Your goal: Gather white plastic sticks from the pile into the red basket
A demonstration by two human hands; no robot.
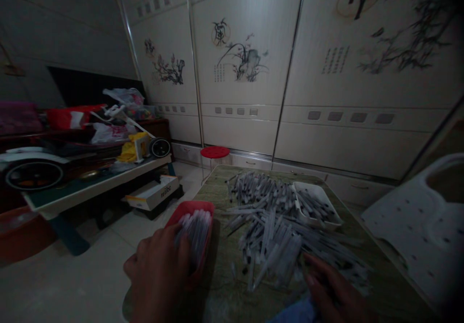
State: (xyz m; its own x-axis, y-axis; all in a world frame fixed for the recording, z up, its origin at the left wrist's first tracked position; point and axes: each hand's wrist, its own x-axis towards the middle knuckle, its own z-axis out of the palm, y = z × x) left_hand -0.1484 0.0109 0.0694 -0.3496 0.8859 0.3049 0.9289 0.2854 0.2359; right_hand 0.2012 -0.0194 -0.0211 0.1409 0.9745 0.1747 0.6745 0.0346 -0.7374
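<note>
Our left hand [159, 260] reaches over clear tubes [195, 228] in the red basket [208, 207]; our right [328, 289] touches the worktop's [224, 265] loose pile [271, 241]. We cannot tell either grip.

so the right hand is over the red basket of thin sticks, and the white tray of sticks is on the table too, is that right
Not quite: the head view shows the left hand over the red basket of thin sticks. The white tray of sticks is on the table, as you say.
</note>
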